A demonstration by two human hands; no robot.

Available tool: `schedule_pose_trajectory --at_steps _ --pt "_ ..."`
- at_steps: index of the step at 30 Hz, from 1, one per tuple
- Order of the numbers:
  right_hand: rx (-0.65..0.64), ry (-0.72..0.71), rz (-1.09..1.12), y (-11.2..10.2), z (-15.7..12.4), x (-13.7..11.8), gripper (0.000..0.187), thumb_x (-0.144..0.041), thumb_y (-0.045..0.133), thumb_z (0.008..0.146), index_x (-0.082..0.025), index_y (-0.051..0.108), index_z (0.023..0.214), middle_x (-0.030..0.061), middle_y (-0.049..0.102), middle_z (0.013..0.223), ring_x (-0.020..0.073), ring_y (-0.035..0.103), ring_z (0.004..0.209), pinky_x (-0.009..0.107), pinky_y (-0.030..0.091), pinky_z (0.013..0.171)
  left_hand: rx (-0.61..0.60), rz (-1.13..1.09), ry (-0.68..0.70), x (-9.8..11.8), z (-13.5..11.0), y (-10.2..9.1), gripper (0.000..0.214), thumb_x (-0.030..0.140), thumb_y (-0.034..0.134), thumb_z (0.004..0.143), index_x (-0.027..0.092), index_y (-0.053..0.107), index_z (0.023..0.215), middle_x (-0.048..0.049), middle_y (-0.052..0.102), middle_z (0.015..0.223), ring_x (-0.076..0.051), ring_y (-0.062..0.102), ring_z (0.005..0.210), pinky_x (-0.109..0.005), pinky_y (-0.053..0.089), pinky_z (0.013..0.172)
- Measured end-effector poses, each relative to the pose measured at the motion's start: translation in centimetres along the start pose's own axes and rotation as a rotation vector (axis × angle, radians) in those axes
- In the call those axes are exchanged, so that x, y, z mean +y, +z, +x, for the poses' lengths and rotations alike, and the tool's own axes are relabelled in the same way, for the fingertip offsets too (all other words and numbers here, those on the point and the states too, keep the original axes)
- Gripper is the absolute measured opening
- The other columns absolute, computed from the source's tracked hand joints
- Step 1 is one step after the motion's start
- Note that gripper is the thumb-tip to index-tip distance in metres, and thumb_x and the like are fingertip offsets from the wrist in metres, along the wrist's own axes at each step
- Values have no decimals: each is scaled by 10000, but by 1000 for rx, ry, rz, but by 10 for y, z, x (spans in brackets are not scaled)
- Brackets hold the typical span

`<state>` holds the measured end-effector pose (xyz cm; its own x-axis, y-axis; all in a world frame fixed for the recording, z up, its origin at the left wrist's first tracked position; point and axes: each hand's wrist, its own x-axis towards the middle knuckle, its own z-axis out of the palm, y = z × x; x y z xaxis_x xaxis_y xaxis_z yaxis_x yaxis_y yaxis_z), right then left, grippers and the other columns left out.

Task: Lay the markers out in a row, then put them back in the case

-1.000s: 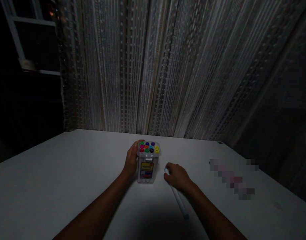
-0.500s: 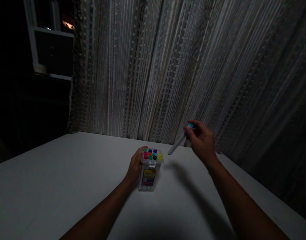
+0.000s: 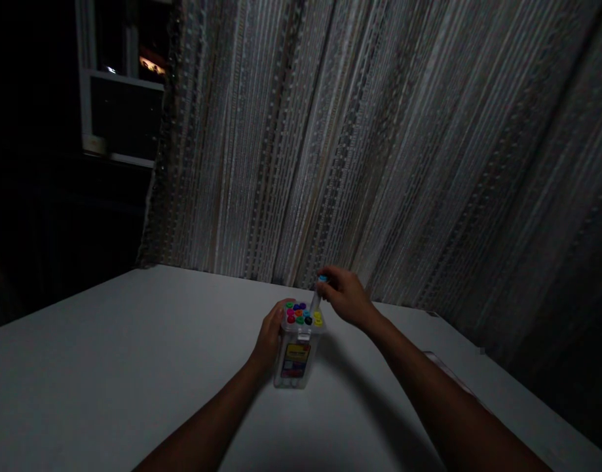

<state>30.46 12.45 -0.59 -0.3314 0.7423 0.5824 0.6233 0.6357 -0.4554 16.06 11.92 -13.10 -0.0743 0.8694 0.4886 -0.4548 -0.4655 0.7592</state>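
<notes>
Big white table (image 3: 109,380) in a dim room, striped curtain (image 3: 359,131) hanging right behind it. The clear marker box (image 3: 297,347) stands upright mid-table, well away from every edge, nothing crowding it. Left hand (image 3: 270,335) wraps its side. Right hand (image 3: 347,298) pinches a blue-capped marker (image 3: 318,292), tip down at the last free slot. Looks nearly done: only this one isn't seated yet.

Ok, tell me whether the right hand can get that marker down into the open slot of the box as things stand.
Probably yes. The right hand holds the marker upright over the marker box, its lower end at the back right corner among the caps. The left hand grips only the box's left side, so nothing blocks the top.
</notes>
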Motion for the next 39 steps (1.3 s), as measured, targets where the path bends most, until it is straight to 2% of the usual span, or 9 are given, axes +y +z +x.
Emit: schedule_pose_trajectory --at_steps 3,6,12,16,20,24,29,34,39 --pt "-128 27 -70 12 -8 2 111 -119 550 749 -150 638 810 22 621 700 150 567 689 239 425 625 -21 -12 2 -1 1 -2 477 573 524 798 145 623 983 -75 680 890 -222 626 821 -330 474 768" --pt "-162 30 -115 22 -15 4 102 -138 563 756 -162 660 778 30 636 730 159 569 732 246 423 657 -44 -12 13 -3 2 -3 470 568 504 816 145 618 986 -71 671 881 -215 618 811 -322 473 756" --pt "-89 52 -53 31 -21 14 133 -176 563 766 -155 682 712 51 639 756 173 581 768 263 426 704 -48 -7 32 -3 2 -3 446 556 504 819 153 618 975 -70 669 897 -214 612 831 -323 468 765" --pt "-64 63 -35 33 -22 18 141 -172 543 781 -151 683 767 54 634 784 176 573 781 275 432 710 -40 34 34 -1 3 -3 431 540 527 798 152 623 960 -71 668 892 -224 616 839 -331 469 775" --pt "-6 -7 51 35 -26 18 172 -164 510 794 -153 664 869 67 620 878 186 561 848 306 437 753 -19 108 19 9 11 3 409 496 538 781 158 607 1000 -66 665 916 -215 624 821 -310 474 741" --pt "20 -42 192 47 -30 21 138 -180 492 800 -177 627 775 45 584 833 181 545 851 323 426 802 -47 202 27 22 21 9 327 433 560 731 152 644 878 -80 663 940 -229 619 870 -305 470 759" --pt "143 42 379 63 -35 24 132 -198 446 792 -189 548 708 36 533 819 170 528 824 307 434 786 -13 224 38 14 21 5 328 443 544 741 151 662 835 -71 684 839 -233 625 819 -328 483 757" --pt "201 124 456 70 -42 24 157 -207 412 780 -186 567 792 48 561 861 182 545 852 313 442 795 6 145 28 -3 11 -1 425 515 496 807 148 643 965 -73 689 909 -222 632 848 -323 484 773" --pt "252 257 498 79 -46 29 215 -256 427 804 -191 580 940 40 595 835 184 569 793 298 464 710 12 128 23 0 4 0 474 558 511 800 143 628 997 -81 687 903 -224 637 837 -323 483 763"
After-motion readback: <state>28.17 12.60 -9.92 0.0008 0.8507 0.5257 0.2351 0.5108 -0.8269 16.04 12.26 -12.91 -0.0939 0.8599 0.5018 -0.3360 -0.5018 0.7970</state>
